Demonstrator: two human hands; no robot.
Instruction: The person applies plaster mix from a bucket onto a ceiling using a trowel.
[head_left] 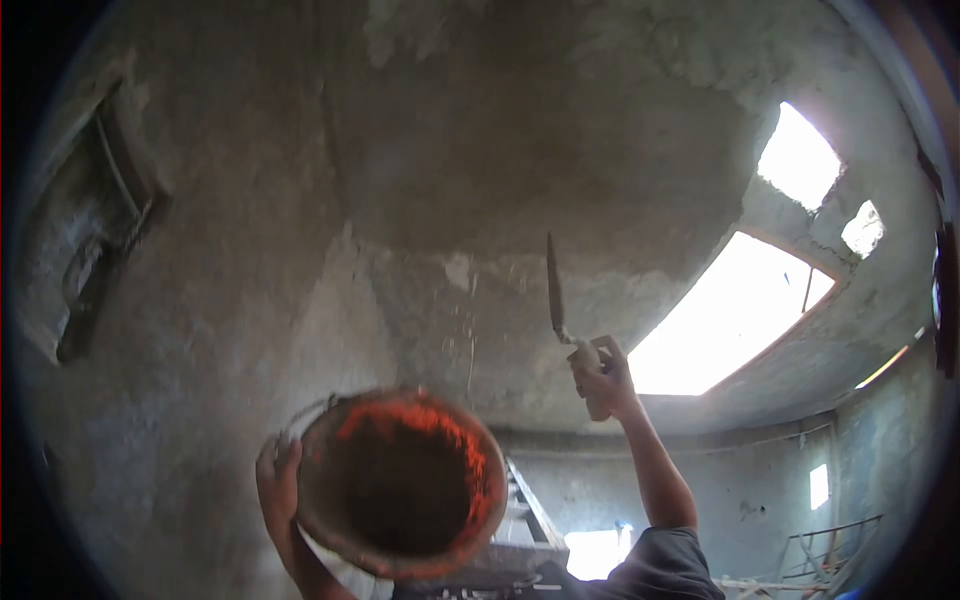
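Observation:
My left hand [279, 475] grips the left side of a round bucket [487, 480], its fingers at the rim near the wire handle [310, 408]. Orange-red shows along the upper and right inner wall, with grey-brown crust around it; the inside is dark. Raised on the right, my right hand [606, 377] is wrapped round the handle of a trowel [556, 290]. The blade points up and is seen nearly edge-on, in front of the grey plastered wall [540, 130], where a darker patch meets lighter, rougher plaster.
Bright openings [735, 315] break the wall at right. A recessed opening [120, 170] lies at far left. Behind the bucket stands a ladder-like frame [535, 510]. Thin bars or scaffolding [830, 550] show at lower right, near a far wall [690, 480].

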